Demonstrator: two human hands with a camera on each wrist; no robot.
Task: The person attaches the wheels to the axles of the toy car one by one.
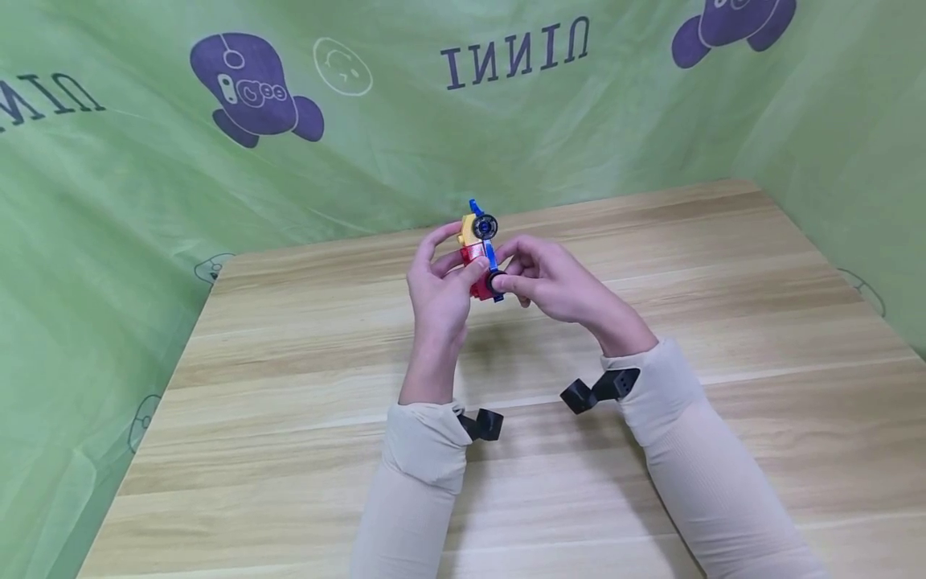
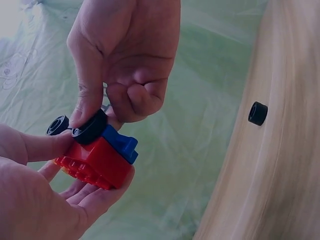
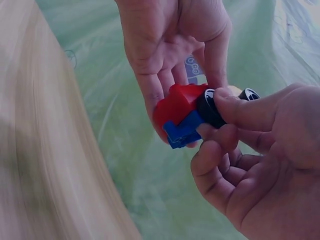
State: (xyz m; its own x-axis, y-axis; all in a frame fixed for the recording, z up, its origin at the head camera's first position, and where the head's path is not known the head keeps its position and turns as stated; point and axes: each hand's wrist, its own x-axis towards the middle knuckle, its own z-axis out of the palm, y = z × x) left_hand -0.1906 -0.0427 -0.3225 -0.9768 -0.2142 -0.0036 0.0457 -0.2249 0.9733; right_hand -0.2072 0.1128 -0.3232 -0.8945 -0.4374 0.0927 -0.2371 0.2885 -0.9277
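nearest, two pale sleeves (image 1: pixel 419 474) reach in over the worktop (image 1: pixel 289 418), each with a small black device (image 1: pixel 489 425) at the cuff. beyond the cuffs are the hands, both closed on one thing: a small toy vehicle (image 1: pixel 473 251) of red, yellow and blue parts, held up off the worktop toward its far edge. the left hand (image 1: pixel 441 293) grips its body, thumb on the near side and fingers round the other side. the right hand (image 1: pixel 557 281) has its thumb and forefinger pinched at the nearer black wheel (image 2: pixel 90 129), the other fingers folded in.

in the head view the toy's long axis runs roughly up and down, leaning slightly, with the red end toward the person and the yellow end (image 1: pixel 469 232) away. its blue base (image 1: pixel 492 257) and its wheels face right, toward the right hand. the head view shows the yellow end and the whole face of the second wheel (image 1: pixel 485 227); both wrist views show the red end close up, the left one bringing out its row of studs.

farther off, the left wrist view alone shows a loose black wheel (image 2: pixel 258 113) on the worktop, well apart from the toy. behind everything hangs a green cloth (image 1: pixel 405 169) with purple figures and dark lettering.
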